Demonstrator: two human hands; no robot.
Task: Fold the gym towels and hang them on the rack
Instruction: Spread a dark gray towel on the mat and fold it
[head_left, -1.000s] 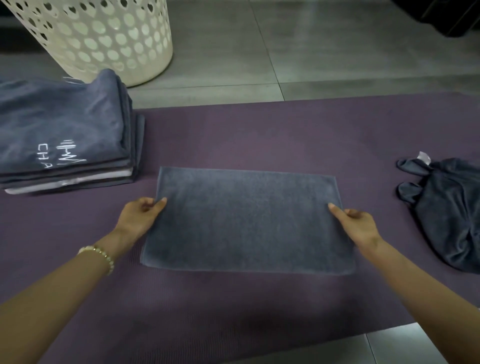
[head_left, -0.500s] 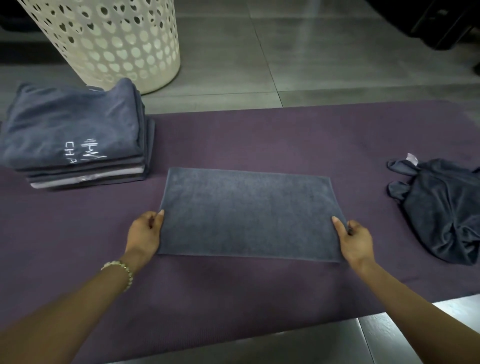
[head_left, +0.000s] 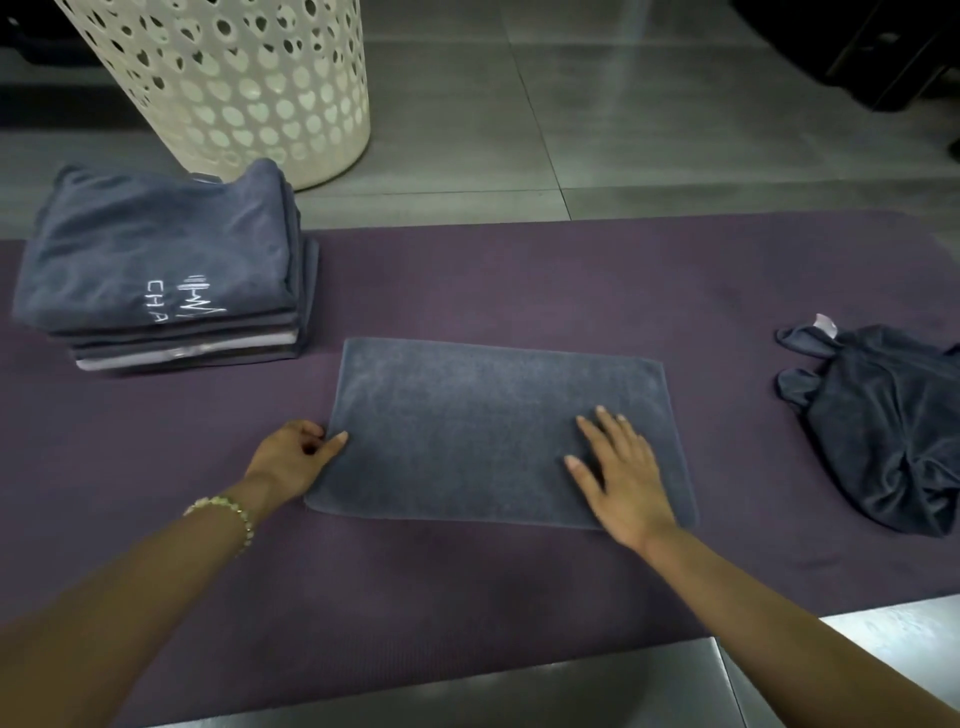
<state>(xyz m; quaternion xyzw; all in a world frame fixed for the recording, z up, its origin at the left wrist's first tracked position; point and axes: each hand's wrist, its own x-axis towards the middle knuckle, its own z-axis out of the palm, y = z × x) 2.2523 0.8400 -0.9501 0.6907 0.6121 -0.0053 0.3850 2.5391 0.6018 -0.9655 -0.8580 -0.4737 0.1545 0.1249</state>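
My left hand (head_left: 296, 460) pinches the left edge of the folded grey rectangular towel (head_left: 467, 415) on the purple foam mat (head_left: 519, 280); my right hand (head_left: 621, 467) rests flat on its right part, fingers spread

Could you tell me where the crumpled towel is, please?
The crumpled towel lies on the mat at the head view's far right, apart from the flat towel.

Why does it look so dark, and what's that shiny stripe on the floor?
Head view: the light is dim, so the grey towel and the crumpled dark towel show little detail. Head view: the shiny stripe is glare, light bouncing off the smooth floor tiles. Head view: everything looks a bit soft, not crisp.
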